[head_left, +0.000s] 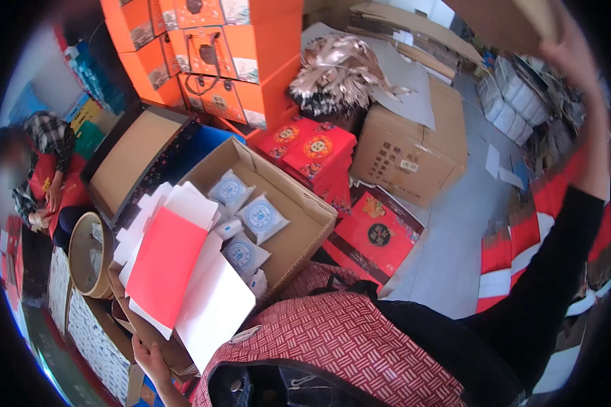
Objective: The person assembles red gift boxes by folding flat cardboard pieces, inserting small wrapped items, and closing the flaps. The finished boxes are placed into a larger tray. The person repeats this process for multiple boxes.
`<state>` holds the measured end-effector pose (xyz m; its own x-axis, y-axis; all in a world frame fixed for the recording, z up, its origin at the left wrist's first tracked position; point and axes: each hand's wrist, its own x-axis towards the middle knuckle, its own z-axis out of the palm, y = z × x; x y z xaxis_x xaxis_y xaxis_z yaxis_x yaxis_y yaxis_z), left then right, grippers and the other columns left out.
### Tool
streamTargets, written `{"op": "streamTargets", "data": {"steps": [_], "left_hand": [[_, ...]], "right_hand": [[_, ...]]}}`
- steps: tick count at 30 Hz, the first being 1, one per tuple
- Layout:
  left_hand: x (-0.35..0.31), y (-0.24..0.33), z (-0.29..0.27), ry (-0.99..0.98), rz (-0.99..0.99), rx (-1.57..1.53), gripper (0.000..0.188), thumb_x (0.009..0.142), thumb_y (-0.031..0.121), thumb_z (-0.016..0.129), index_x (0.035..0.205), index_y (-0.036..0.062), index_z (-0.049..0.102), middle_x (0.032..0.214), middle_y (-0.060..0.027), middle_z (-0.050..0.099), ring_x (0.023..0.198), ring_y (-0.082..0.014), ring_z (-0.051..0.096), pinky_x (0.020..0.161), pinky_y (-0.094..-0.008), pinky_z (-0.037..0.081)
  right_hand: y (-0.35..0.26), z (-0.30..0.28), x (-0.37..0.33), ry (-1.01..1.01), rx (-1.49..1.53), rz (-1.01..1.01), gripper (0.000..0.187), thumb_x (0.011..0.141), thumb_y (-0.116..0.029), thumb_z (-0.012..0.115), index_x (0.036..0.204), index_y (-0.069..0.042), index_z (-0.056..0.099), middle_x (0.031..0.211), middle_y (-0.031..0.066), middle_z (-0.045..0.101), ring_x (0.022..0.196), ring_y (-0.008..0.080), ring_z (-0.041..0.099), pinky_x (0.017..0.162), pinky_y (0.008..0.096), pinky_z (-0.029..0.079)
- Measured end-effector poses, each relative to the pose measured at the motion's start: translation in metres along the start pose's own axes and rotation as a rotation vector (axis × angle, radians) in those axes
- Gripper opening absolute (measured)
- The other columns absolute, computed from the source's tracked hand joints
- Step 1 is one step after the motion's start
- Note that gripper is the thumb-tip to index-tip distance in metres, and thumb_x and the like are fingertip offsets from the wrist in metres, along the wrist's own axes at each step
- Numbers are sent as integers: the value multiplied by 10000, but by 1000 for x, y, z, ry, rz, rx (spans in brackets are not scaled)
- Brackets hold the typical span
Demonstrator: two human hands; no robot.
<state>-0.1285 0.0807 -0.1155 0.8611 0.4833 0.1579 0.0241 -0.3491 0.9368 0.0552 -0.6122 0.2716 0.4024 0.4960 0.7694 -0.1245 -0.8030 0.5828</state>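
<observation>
My left hand (pixel 152 361) grips the near left edge of an open cardboard box (pixel 299 197). Inside the box lie several white packets (pixel 259 216) with round blue prints. On the box's left part rest a folded red-and-white carton (pixel 167 264) and white card sheets (pixel 217 298), partly covering the packets. High at the far right, my right arm is raised and my right hand (pixel 571 57) holds a brown piece of cardboard (pixel 509 17), which runs out of the picture at the top.
Orange gift boxes (pixel 271 61) are stacked behind, beside red boxes (pixel 305 152) and a large closed carton (pixel 414 139) bearing metallic ribbon-like strips (pixel 343 74). A flat red bag (pixel 377 234) lies nearer. On the left are a round bin (pixel 88 254) and a seated person (pixel 47 163).
</observation>
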Motion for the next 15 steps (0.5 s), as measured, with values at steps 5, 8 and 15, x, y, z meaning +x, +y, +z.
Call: {"op": "streamTargets", "data": {"steps": [5, 8, 15], "left_hand": [[5, 13, 3, 30, -52, 207, 371, 759, -40, 497, 1129, -27, 523, 820, -10, 528, 700, -61, 468, 606, -222, 404], [2, 2, 3, 117, -39, 195, 358, 751, -41, 513, 1105, -6, 543, 803, -21, 552, 714, -82, 486, 617, -253, 418], [-4, 42, 14, 121, -211, 473, 438, 797, 32, 588, 1215, -52, 490, 1002, -160, 623, 870, -213, 591, 791, -315, 467]], "right_hand": [[-40, 131, -141, -144, 220, 111, 1067, 547, -2, 711, 1490, -156, 236, 1300, 183, 464, 1171, 381, 458, 993, 450, 356], [-87, 212, -255, -565, 42, 314, 1121, 581, 1, 735, 1506, -196, 134, 1365, 103, 394, 1290, 311, 373, 1079, 479, 285], [-150, 332, -307, -1265, -135, 506, 780, 793, -321, 663, 1445, -121, 285, 1494, 148, 273, 1371, 364, 256, 1072, 621, 214]]}}
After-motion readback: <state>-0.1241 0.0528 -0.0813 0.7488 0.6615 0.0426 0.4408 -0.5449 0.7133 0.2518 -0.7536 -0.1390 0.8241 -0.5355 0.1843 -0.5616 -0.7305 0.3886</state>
